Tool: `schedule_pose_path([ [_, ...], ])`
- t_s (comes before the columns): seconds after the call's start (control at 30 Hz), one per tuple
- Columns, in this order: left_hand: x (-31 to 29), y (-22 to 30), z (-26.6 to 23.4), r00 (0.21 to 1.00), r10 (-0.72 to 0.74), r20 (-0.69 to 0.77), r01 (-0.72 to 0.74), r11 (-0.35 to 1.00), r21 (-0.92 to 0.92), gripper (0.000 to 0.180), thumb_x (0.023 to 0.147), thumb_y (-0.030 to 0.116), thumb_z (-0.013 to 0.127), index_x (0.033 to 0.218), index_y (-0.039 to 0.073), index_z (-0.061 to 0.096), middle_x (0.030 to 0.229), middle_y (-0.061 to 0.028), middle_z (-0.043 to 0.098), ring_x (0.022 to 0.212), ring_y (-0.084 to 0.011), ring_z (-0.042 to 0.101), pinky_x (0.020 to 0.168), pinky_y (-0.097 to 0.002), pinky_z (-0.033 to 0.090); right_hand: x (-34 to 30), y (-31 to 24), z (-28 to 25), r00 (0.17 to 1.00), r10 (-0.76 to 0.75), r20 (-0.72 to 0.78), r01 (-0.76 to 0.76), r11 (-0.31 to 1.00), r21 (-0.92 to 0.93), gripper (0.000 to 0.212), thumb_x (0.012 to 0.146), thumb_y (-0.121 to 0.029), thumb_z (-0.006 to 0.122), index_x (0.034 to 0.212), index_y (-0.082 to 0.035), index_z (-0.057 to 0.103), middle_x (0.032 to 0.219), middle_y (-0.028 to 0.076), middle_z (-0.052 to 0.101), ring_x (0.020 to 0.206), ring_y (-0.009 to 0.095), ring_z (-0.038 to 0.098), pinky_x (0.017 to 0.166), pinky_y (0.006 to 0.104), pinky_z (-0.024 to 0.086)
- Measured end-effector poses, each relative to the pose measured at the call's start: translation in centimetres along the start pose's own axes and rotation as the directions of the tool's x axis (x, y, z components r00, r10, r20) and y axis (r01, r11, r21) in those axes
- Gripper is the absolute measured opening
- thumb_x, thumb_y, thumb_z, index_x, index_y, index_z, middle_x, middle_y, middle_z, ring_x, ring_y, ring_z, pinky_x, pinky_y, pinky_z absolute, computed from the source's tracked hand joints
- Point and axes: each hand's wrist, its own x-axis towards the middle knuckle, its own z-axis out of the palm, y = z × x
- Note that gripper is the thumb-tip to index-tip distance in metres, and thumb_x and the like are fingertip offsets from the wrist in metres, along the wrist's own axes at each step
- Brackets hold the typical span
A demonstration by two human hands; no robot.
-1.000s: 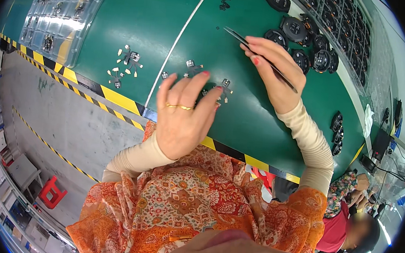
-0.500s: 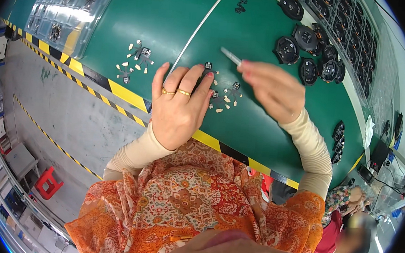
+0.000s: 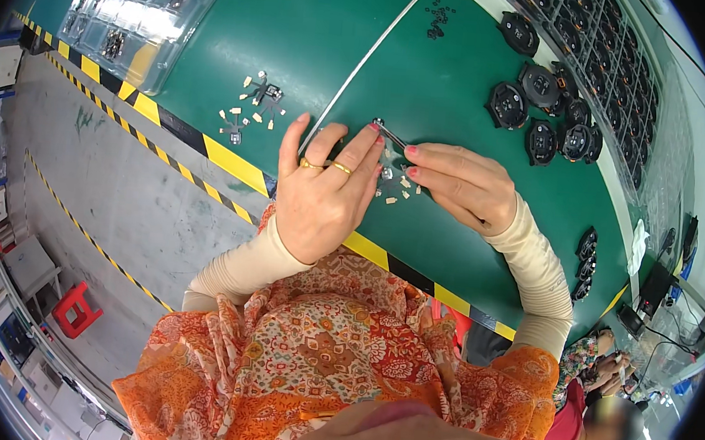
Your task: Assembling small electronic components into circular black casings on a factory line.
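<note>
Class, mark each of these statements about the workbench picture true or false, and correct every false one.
1. The right hand holds slim tweezers. True.
2. The left hand is lifted well clear of the green mat. False: its fingers rest on the mat by the small pale parts.
3. Round black parts lie on the mat beyond the hands. True.
4. The left hand wears no rings. False: two gold rings show on its fingers.
5. The bench edge has yellow and black striped tape. True.
</note>
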Motion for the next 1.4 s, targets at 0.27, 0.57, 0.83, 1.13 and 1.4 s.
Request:
schedule_pose_path([
  [0.27,0.4,-0.2,-0.3,0.996,0.079,0.033,-0.08,0.996,0.037,0.027,0.075,0.01,0.073,0.1,0.001,0.074,0.117,-0.0053,0.066,0.105,-0.0216,0.058,0.107,-0.0501,0.036,-0.5,0.3,0.0,0.996,0.054,-0.067,-0.052,0.998,0.021,0.033,0.075,0.012,0.068,0.108,0.006,0.067,0.116,0.021,0.066,0.101,0.035,0.068,0.082,0.0386,0.058],
  [0.57,0.5,-0.5,0.0,0.999,0.045,-0.001,-0.045,0.998,-0.05,0.027,0.074,0.009,0.074,0.1,0.001,0.074,0.114,-0.0059,0.068,0.101,-0.0217,0.059,0.107,-0.0491,0.037,0.0,0.1,-0.1,0.996,0.061,-0.066,-0.059,0.998,0.035,0.031,0.076,0.011,0.068,0.107,0.005,0.067,0.116,0.019,0.066,0.096,0.034,0.07,0.079,0.0373,0.058],
  [0.83,0.7,-0.7,-0.2,0.999,0.045,0.015,-0.045,0.999,-0.004,0.029,0.076,0.008,0.073,0.105,0.005,0.074,0.115,-0.0021,0.07,0.098,-0.0189,0.061,0.109,-0.048,0.035,0.3,0.1,0.1,0.991,0.066,-0.115,-0.064,0.998,0.024,0.03,0.076,0.013,0.063,0.105,0.005,0.068,0.111,0.022,0.069,0.095,0.034,0.071,0.079,0.0364,0.059],
  [1.13,1.0,-1.7,-0.3,0.997,0.071,-0.042,-0.076,0.99,-0.117,0.022,0.073,0.008,0.074,0.095,0.004,0.075,0.11,-0.0034,0.071,0.096,-0.0202,0.059,0.104,-0.0481,0.04,0.1,0.0,0.2,0.993,0.078,-0.085,-0.077,0.997,0.012,0.028,0.078,0.01,0.066,0.106,0.003,0.069,0.114,0.017,0.069,0.093,0.029,0.07,0.075,0.0348,0.058],
  [1.4,1.3,-2.5,-0.6,0.991,0.135,-0.014,-0.136,0.982,-0.128,0.02,0.074,0.008,0.075,0.094,0.006,0.075,0.108,-0.0007,0.071,0.093,-0.0182,0.059,0.103,-0.0462,0.041,0.5,-0.5,0.4,0.953,0.251,-0.169,-0.23,0.964,0.136,0.025,0.079,0.013,0.062,0.101,0.005,0.069,0.11,0.021,0.07,0.095,0.031,0.072,0.08,0.0333,0.058],
])
